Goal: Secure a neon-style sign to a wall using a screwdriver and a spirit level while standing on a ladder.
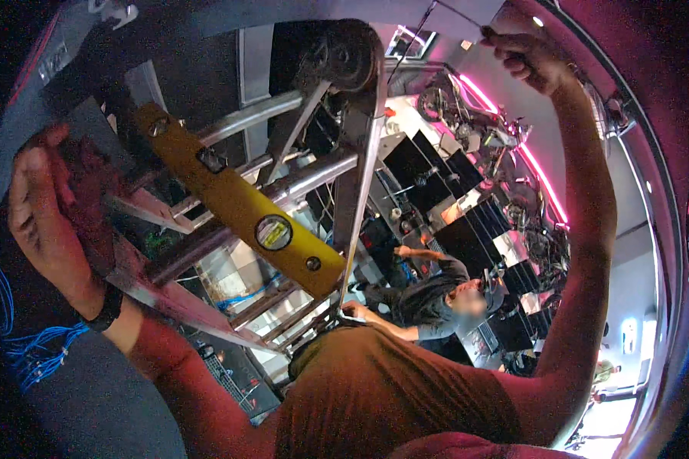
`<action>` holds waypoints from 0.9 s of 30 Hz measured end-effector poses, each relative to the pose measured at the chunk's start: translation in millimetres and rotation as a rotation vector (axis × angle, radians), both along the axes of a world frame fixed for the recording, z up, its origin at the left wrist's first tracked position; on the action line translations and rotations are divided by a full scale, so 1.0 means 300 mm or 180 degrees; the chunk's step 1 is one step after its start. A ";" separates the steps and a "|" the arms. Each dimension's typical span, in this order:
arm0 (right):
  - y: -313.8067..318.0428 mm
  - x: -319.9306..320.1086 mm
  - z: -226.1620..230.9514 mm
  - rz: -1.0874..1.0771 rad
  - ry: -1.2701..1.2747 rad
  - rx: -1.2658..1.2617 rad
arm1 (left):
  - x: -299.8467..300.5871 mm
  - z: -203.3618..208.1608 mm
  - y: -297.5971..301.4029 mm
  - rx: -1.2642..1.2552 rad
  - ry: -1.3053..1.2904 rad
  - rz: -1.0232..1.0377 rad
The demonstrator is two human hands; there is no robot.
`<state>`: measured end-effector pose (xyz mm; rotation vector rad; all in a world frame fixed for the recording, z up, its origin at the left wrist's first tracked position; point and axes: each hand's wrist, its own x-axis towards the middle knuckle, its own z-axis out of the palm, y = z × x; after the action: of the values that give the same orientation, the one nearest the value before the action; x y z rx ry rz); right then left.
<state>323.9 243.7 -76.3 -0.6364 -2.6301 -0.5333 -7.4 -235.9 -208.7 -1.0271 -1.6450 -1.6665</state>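
A metal stepladder (298, 183) stands in front of me, with a dark round hinge cap at its upper right. Across its rungs slants a yellow spirit level (245, 200) with round and rectangular vial windows. My left hand (44, 218), with a dark band on its wrist, is closed around the ladder's shadowed left upper end; its fingertips are partly hidden. Raised high at the upper right, my right hand (532, 63) pinches a thin dark cable (458, 14) near the pale ceiling surface. From there a thin line drops beside the hinge cap.
Below, a co-worker (436, 298) in dark clothes has one hand near the ladder. Blue cables (50, 352) hang at the left. Dark desks (467, 237), motorcycles (513, 183) and a pink light strip (542, 183) lie to the right. A keyboard (226, 379) is below left.
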 end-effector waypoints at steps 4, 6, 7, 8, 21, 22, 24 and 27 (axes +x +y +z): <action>0.077 -0.036 0.020 0.0234 -0.0197 0.0579 | -0.030 0.004 0.020 0.0074 0.0543 0.0015; 0.108 -0.023 -0.031 0.0333 -0.0246 0.1746 | -0.046 -0.036 -0.013 -0.0003 0.0247 -0.0081; 0.089 -0.084 -0.094 0.0538 -0.0269 0.2872 | -0.043 -0.064 -0.056 -0.0122 -0.0084 -0.0073; 0.026 -0.042 -0.071 -0.0216 -0.0413 0.2953 | -0.048 -0.042 -0.039 0.0023 -0.0020 -0.0173; 0.123 -0.008 0.062 0.1705 0.0328 0.1558 | -0.001 -0.021 0.009 0.0305 -0.0476 -0.0244; 0.131 0.072 0.105 0.1540 0.0347 0.1627 | 0.007 0.011 0.045 0.0428 -0.0411 -0.0371; 0.150 0.081 0.070 0.1025 -0.0563 0.2807 | -0.080 -0.020 0.000 0.0139 -0.0166 -0.0173; -0.086 0.019 -0.024 -0.0276 -0.0298 0.2531 | -0.085 -0.024 -0.082 -0.0026 -0.0194 -0.0073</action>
<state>329.6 217.9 -83.5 -0.4598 -2.1854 -1.5417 -33.0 -260.6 -215.9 -1.0117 -1.6861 -1.7229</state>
